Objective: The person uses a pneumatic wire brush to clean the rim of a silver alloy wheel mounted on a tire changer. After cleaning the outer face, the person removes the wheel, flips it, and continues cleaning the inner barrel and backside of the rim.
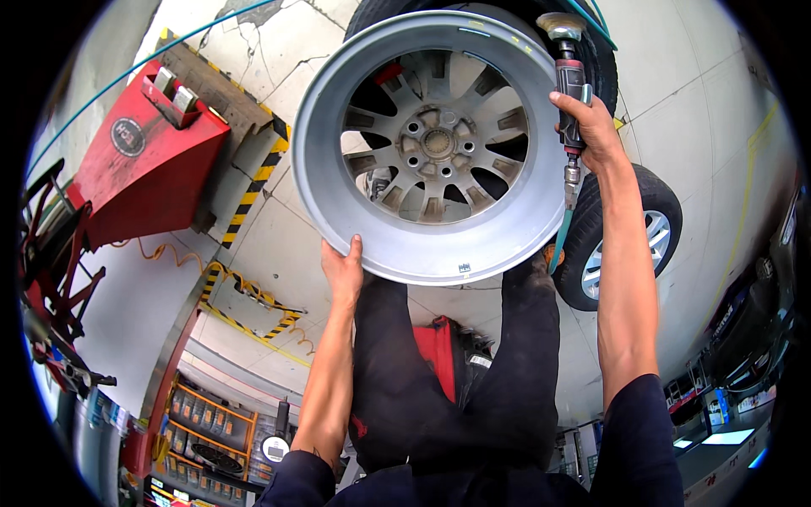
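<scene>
A bare silver alloy wheel (439,241) with several spokes stands in front of me, its hollow inner side facing me. My left hand (341,269) is closed on its lower left edge, the thumb over the lip and the fingers hidden behind. In my right hand (589,128) is an air-powered grinder (569,84), held upright beside the wheel's right edge. The grinder's round, worn disc (561,25) points away from me. From its lower end runs a teal air hose (561,237).
Behind the wheel is a black tyre (604,72); another tyred wheel (583,262) lies at right. A red machine (148,160) stands at left near black-and-yellow floor edging (253,190). A red-and-black item (439,355) sits between my legs. Teal hose (110,93) crosses the upper left.
</scene>
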The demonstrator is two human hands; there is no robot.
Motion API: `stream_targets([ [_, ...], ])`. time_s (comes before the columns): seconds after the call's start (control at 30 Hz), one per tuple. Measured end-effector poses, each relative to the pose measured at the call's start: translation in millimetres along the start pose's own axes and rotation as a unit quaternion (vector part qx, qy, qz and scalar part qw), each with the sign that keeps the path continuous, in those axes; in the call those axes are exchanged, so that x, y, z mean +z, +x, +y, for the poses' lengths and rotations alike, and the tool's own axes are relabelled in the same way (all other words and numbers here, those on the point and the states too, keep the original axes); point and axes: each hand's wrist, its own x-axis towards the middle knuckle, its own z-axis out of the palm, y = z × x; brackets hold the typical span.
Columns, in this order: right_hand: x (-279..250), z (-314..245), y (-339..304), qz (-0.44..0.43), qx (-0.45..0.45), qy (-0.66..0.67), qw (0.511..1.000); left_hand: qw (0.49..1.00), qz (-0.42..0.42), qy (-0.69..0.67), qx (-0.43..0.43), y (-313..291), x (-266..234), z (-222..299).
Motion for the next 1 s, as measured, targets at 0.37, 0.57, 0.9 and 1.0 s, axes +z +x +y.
stream_targets([
  [0.37, -50, 111, -113, 0.098, 0.088, 0.321, 0.938, 0.929, -0.089, 0.309, 0.182, 134, -6, 154],
  [0.57, -63, 139, -135, 0.103, 0.051, 0.377, 0.919, 0.876, -0.053, 0.398, 0.267, 153, 33, 200],
  [0.9, -195, 104, -302, 0.037, 0.164, 0.397, 0.902, 0.768, 0.074, 0.427, 0.472, 92, 39, 187],
  [1.0, -169, 130, -386, 0.043, 0.267, 0.625, 0.732, 0.757, 0.002, 0.407, 0.511, 49, 56, 172],
])
